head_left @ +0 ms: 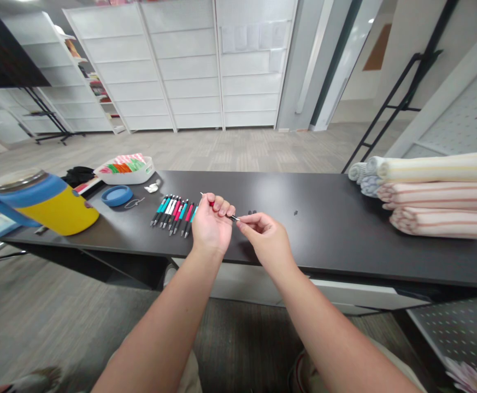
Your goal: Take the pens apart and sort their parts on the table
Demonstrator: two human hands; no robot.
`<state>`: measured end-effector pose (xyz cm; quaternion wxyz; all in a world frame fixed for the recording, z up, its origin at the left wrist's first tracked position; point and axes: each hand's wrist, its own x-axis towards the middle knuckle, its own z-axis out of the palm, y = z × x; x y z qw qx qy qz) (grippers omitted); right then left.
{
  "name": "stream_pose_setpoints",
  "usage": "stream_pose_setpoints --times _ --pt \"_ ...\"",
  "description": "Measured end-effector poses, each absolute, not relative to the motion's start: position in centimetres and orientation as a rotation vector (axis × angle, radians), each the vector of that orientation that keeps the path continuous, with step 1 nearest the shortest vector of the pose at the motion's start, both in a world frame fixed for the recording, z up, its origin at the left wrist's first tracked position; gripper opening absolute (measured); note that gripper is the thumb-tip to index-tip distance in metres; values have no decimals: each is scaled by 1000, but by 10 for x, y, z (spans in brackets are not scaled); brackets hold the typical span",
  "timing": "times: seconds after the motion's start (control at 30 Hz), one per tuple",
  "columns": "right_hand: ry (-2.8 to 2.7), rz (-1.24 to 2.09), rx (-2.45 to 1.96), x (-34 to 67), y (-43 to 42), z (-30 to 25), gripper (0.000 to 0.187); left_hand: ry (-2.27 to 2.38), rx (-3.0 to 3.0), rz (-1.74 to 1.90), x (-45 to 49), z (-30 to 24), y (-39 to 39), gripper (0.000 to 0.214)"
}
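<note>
Centrally in frame, I saw the left hand (212,228) curled around a pen (233,218), slanting lower-right to the right hand (268,236), which pinched its end.

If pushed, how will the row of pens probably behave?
The pens would probably roll or scatter, being slim, loose and side by side. Each looks light and stiff, given its thin, straight barrel. The smooth-looking tabletop likely offers little grip.

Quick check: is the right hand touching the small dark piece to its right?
Apart. The head view shows a strip of tabletop between the right hand and the small dark piece.
</note>
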<state>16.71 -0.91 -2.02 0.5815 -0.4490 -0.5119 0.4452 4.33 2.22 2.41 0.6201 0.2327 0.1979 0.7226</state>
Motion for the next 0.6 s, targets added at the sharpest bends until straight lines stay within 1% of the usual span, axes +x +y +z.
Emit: stream_pose_setpoints --times 0.13,0.23,0.43,0.6 --pt "-1179 1055 -1048 166 -10 -17 28 503 566 1672 46 26 21 31" --pt "-1165 1088 -1055 166 -10 -17 33 439 561 1673 46 27 19 31" --pt "-1212 1108 -1092 166 -9 -18 31 461 583 1685 48 28 17 31" --pt "-1312 1036 -1116 164 -13 -17 34 375 600 1698 50 28 16 31"
